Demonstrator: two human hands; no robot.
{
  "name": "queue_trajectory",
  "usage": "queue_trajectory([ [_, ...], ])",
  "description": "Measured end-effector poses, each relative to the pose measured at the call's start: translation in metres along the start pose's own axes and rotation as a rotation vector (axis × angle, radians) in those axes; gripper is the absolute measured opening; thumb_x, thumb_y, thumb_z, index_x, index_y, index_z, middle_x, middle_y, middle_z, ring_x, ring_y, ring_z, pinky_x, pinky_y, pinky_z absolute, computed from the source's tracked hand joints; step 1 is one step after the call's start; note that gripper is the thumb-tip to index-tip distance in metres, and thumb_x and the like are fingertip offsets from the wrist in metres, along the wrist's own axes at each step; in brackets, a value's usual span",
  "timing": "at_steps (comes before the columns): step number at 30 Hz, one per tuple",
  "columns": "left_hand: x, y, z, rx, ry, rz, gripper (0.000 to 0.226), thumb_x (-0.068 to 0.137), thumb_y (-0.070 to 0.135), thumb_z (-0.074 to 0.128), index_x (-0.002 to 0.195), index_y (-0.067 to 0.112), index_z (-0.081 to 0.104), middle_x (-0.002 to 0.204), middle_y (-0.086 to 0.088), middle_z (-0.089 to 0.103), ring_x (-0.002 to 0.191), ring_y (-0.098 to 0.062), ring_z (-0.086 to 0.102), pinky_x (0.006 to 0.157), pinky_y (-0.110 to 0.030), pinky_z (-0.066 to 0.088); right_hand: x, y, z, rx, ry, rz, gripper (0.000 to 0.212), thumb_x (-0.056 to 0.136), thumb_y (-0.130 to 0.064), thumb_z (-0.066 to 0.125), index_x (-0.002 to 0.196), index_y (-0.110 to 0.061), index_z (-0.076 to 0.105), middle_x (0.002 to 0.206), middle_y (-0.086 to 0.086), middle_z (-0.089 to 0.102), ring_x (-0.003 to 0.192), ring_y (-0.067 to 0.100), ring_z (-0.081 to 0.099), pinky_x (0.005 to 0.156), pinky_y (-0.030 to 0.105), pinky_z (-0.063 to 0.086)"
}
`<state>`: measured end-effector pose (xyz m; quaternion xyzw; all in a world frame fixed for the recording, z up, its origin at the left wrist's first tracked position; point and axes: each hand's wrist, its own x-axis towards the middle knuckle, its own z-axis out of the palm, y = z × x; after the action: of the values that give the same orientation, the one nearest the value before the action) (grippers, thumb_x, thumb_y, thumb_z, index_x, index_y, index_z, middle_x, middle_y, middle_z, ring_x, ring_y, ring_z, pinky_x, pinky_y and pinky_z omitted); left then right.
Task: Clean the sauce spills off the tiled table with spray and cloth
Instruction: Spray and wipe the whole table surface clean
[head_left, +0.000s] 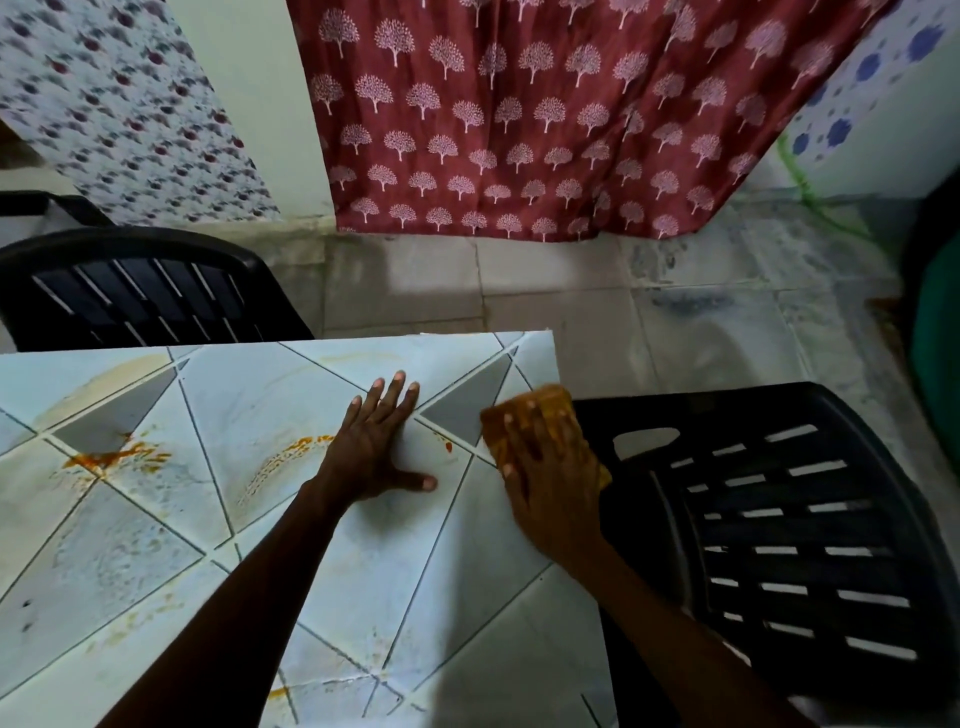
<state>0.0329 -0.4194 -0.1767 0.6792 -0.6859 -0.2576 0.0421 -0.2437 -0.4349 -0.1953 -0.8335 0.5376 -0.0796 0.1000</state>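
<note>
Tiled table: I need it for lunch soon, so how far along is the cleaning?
Early to midway. Done: the tiles near the right edge of the tiled table look mostly clean. In hand: the right hand presses the cloth at that edge while the left hand lies flat. Left: the big sauce smear at left, a streak beside the left hand and a small spot.

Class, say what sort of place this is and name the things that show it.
Probably a home dining corner: a tiled table with sauce spills, black plastic chairs beside it, a patterned curtain.
</note>
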Motion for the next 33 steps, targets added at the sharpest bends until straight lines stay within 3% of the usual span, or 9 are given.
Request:
queue_trajectory([
  [2, 0.001, -0.001, 0.0, -0.001, -0.007, 0.002, 0.135, 0.055, 0.087, 0.063, 0.157, 0.032, -0.005, 0.162, 0.008, -0.02, 0.148, -0.015, -0.022, 0.119, -0.036, -0.008, -0.003, 0.01, -0.005, 0.009, -0.061, 0.024, 0.066, 0.099, -0.051, 0.038, 0.159, -0.036, 0.016, 0.169, 0.001, 0.012, 0.154, 0.034, 0.012, 0.108, 0.056, 0.034],
  [5, 0.004, -0.003, 0.003, -0.008, -0.011, -0.012, 0.136, 0.051, 0.093, 0.056, 0.157, 0.034, -0.005, 0.162, 0.01, -0.021, 0.146, -0.013, -0.024, 0.118, -0.036, -0.009, 0.063, 0.013, -0.007, -0.02, -0.002, 0.085, 0.064, 0.099, -0.052, 0.037, 0.159, -0.035, 0.021, 0.167, 0.005, 0.018, 0.148, 0.04, 0.02, 0.1, 0.057, 0.043],
  [9, 0.004, -0.006, 0.004, -0.014, -0.01, -0.02, 0.136, 0.051, 0.092, 0.058, 0.157, 0.035, -0.004, 0.162, 0.011, -0.02, 0.148, -0.013, -0.022, 0.117, -0.035, -0.01, 0.139, -0.01, -0.004, -0.043, -0.001, 0.188, 0.066, 0.095, -0.051, 0.031, 0.158, -0.031, 0.025, 0.166, 0.007, 0.023, 0.146, 0.044, 0.024, 0.108, 0.06, 0.034],
  [13, 0.002, -0.002, -0.001, -0.023, -0.022, -0.032, 0.136, 0.049, 0.096, 0.053, 0.157, 0.035, -0.003, 0.163, 0.009, -0.018, 0.15, -0.017, -0.019, 0.119, -0.041, -0.006, 0.067, -0.028, 0.004, -0.03, 0.034, -0.057, 0.063, 0.098, -0.043, 0.038, 0.158, -0.031, 0.025, 0.166, 0.004, 0.025, 0.151, 0.036, 0.02, 0.12, 0.057, 0.017],
  [16, 0.002, 0.005, -0.003, -0.025, -0.026, -0.041, 0.133, 0.055, 0.085, 0.066, 0.157, 0.034, -0.002, 0.164, 0.007, -0.017, 0.151, -0.02, -0.017, 0.12, -0.045, -0.004, -0.003, -0.013, -0.005, -0.025, -0.023, -0.235, 0.066, 0.097, -0.045, 0.043, 0.159, -0.033, 0.022, 0.166, 0.002, 0.024, 0.151, 0.035, 0.02, 0.121, 0.055, 0.018],
  [21, 0.003, 0.008, -0.004, -0.023, -0.014, -0.048, 0.132, 0.059, 0.072, 0.076, 0.158, 0.031, 0.0, 0.164, 0.005, -0.017, 0.151, -0.019, -0.016, 0.12, -0.042, -0.005, 0.059, 0.026, -0.011, -0.071, -0.013, -0.054, 0.064, 0.095, -0.048, 0.043, 0.156, -0.035, 0.029, 0.163, 0.005, 0.03, 0.146, 0.039, 0.024, 0.113, 0.058, 0.031],
  [25, 0.004, 0.004, -0.002, 0.002, -0.016, -0.046, 0.135, 0.057, 0.075, 0.076, 0.158, 0.03, -0.001, 0.164, 0.005, -0.017, 0.15, -0.018, -0.017, 0.119, -0.04, -0.005, 0.13, -0.019, 0.002, -0.09, -0.021, 0.052, 0.066, 0.095, -0.05, 0.039, 0.157, -0.033, 0.026, 0.165, 0.006, 0.026, 0.149, 0.041, 0.023, 0.119, 0.06, 0.019],
  [30, 0.001, -0.002, -0.001, -0.015, 0.015, -0.012, 0.138, 0.048, 0.093, 0.054, 0.158, 0.028, 0.001, 0.164, 0.006, -0.014, 0.147, -0.012, -0.018, 0.12, -0.041, -0.002, 0.053, -0.055, 0.007, -0.068, -0.022, -0.152, 0.064, 0.097, -0.043, 0.042, 0.158, -0.033, 0.024, 0.167, 0.001, 0.021, 0.152, 0.035, 0.018, 0.121, 0.053, 0.014],
  [33, -0.006, -0.002, 0.002, -0.019, 0.069, 0.02, 0.138, 0.049, 0.092, 0.05, 0.159, 0.019, 0.009, 0.165, 0.002, -0.005, 0.151, -0.018, -0.006, 0.121, -0.042, 0.005, 0.0, -0.02, -0.002, -0.085, -0.08, -0.156, 0.063, 0.097, -0.05, 0.044, 0.156, -0.038, 0.027, 0.165, 0.0, 0.025, 0.15, 0.034, 0.024, 0.116, 0.055, 0.026],
])
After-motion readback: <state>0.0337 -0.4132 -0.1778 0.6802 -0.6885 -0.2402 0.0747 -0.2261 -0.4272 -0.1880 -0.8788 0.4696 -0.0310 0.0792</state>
